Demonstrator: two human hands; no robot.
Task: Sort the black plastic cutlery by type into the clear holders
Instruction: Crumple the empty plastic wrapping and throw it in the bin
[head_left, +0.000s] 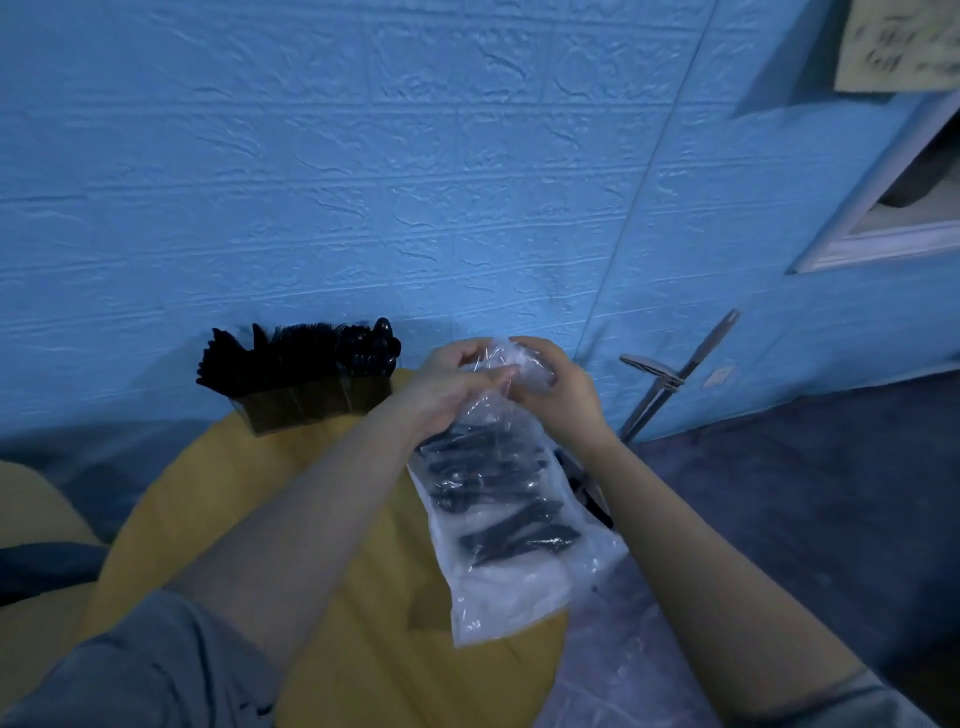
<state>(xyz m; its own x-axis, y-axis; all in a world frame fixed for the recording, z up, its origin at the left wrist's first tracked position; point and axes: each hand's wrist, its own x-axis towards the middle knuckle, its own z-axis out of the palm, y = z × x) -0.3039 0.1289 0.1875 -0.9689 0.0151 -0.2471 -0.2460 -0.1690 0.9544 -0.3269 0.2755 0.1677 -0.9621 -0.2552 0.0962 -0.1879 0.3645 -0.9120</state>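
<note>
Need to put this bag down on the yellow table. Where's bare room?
Bare yellow table lies between the clear holders at the wall and your left forearm, and at the near edge below the bag. The far edge is crowded by holders; both hands grip the bag's top.

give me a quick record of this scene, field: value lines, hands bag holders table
left hand: grips the top of the bag
right hand: grips the top of the bag from the other side
bag: clear plastic, held up over the table's right edge, hanging down, black cutlery inside
holders: clear, at the table's far edge by the wall, already full of black cutlery standing upright
table: round, yellow
wall: blue, textured
cutlery types in bag: too blurred to tell
</note>
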